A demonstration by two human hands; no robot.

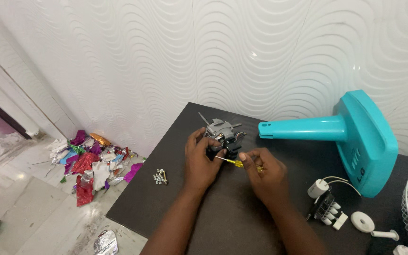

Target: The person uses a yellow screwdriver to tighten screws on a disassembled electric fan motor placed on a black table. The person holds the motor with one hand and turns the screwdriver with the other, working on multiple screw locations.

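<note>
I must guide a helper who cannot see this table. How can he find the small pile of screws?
Start at the dark table and go to its left edge. The screws lie there alone, left of the left hand: a small shiny cluster, far from the white parts.

1. The fan motor (223,134) looks like bare grey metal, dull, with darker parts at its lower end; a thin metal shaft sticks out.
2. The screwdriver (234,163) has a slim shiny metal shank and a glossy yellow plastic handle.
3. The table (175,208) is dark and matt; the screws (159,176) on it glint like bright metal.
4. The fan stand (350,137) is smooth teal plastic with a soft sheen.
5. The scraps (90,163) on the floor are crinkled glossy foil.
6. The wall (204,52) is white, wavy-ribbed, slightly glossy.
</note>
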